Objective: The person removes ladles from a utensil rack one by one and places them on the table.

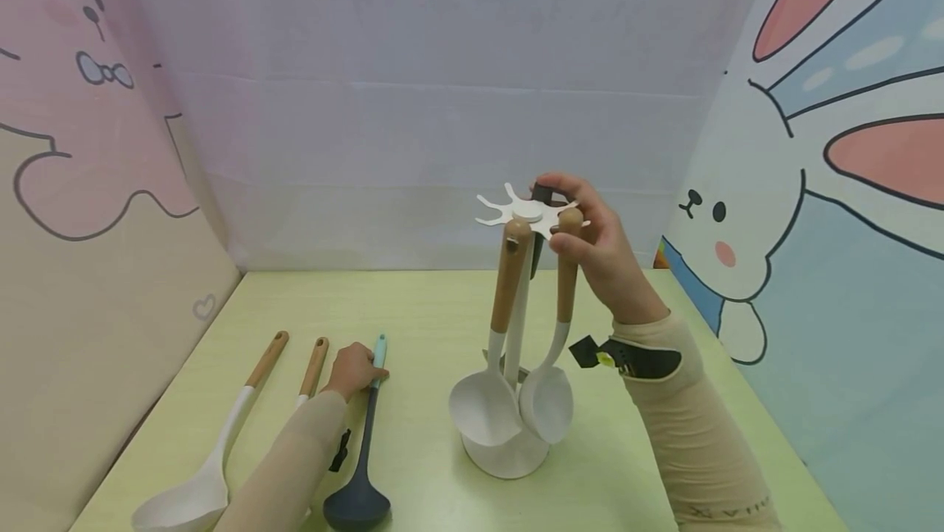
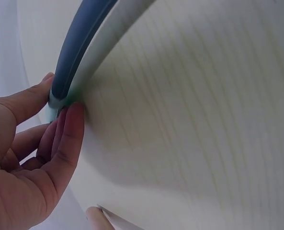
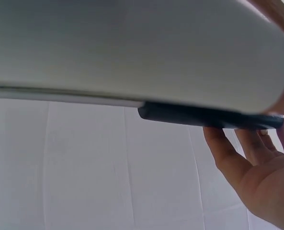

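A: Starting at the left, we have a white ladle (image 1: 193, 493) with a wooden handle lying on the green table (image 1: 428, 311), handle pointing away from us, and beside it a second wooden-handled utensil (image 1: 313, 366), its bowl hidden under our left forearm.

B: Then our left hand (image 1: 352, 370) rests on the table at the far end of the dark ladle (image 1: 360, 466). In the left wrist view the fingers (image 2: 70, 139) and thumb curl around its pale blue handle tip, so we are pinching it.

A: Its long axis runs from that tip, away from us, straight back to the dark bowl near the table's front edge. The bowl lies toward us from the grip.

B: Right of it stands the white rack (image 1: 516, 335), well apart from the dark ladle, with two white ladles hanging from its star-shaped top.

A: Our right hand (image 1: 593, 245) is up at that top. Its fingers close on a dark utensil handle (image 3: 209, 116) at the hooks, next to the wooden knob of the right-hand white ladle (image 1: 549, 384).

B: So the left hand is nearer the lying ladle, and the rack's hooks sit up and to the right of that grip.
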`<action>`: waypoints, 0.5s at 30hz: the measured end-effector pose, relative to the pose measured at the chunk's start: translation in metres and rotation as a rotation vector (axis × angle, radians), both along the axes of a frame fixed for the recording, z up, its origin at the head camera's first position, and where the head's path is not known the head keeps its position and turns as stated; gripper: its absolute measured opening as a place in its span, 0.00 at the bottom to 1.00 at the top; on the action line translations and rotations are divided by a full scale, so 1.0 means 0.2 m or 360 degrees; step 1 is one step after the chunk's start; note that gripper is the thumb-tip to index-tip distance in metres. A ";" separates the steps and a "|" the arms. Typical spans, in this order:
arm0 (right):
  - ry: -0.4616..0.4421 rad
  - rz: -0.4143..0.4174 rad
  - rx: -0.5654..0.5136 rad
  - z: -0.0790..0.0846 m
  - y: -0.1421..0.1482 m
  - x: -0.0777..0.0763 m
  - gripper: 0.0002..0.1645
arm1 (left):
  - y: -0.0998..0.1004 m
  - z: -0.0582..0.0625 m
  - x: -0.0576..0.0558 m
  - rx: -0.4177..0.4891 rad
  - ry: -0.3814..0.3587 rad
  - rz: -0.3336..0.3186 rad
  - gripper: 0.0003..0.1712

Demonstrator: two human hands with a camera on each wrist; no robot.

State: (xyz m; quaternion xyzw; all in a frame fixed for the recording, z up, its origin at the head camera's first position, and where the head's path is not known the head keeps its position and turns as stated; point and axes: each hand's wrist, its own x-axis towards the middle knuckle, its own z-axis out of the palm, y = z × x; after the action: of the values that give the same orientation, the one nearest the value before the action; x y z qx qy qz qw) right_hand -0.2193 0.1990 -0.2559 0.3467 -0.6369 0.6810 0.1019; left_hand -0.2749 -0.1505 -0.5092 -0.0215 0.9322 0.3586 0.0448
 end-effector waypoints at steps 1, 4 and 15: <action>0.0000 -0.0001 -0.0001 0.00 0.00 0.00 0.41 | 0.00 0.00 0.00 0.0001 -0.0002 0.0001 0.19; 0.0001 -0.0001 -0.0006 0.00 0.00 0.01 0.42 | 0.00 0.01 0.01 0.0017 0.0001 0.0002 0.19; 0.0052 -0.0087 0.0013 0.01 -0.02 0.02 0.47 | -0.03 0.08 0.04 -0.0067 0.0048 -0.0089 0.30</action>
State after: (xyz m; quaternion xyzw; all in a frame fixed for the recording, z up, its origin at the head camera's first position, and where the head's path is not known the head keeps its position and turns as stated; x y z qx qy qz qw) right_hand -0.2147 0.1958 -0.2545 0.3406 -0.6472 0.6695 0.1295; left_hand -0.2679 -0.1570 -0.4937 0.0092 0.9404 0.3377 0.0403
